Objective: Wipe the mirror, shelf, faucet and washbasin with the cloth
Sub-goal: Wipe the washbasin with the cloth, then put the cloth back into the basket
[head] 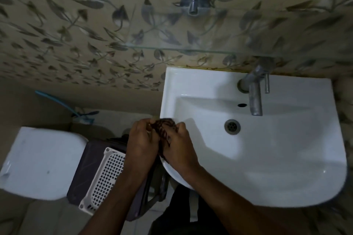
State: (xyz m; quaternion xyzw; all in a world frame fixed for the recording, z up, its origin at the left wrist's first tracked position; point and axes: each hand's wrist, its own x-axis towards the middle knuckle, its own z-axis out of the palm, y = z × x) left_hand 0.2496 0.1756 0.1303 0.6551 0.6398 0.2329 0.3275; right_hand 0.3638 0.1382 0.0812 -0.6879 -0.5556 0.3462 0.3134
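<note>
At the glossy washbasin (267, 158) rim, hands (162, 141) around bunched dark cloth (165, 128)

Cloth (163, 133): dark, patterned, bunched (folds unclear), at near-left rim of white washbasin (286, 168). Metal faucet (255, 99): far right. Glass shelf (181, 48): above the basin's far edge.

**Both hands bunch the cloth at the basin's left rim**

Your left hand (142, 140) and right hand (178, 146) grip a dark patterned cloth (163, 129) between them, over the left edge of the white washbasin (267, 158). The metal faucet (255, 97) stands at the basin's back, under a glass shelf (181, 48). A white toilet (42, 162) and a perforated basket (104, 175) sit to your left.
</note>
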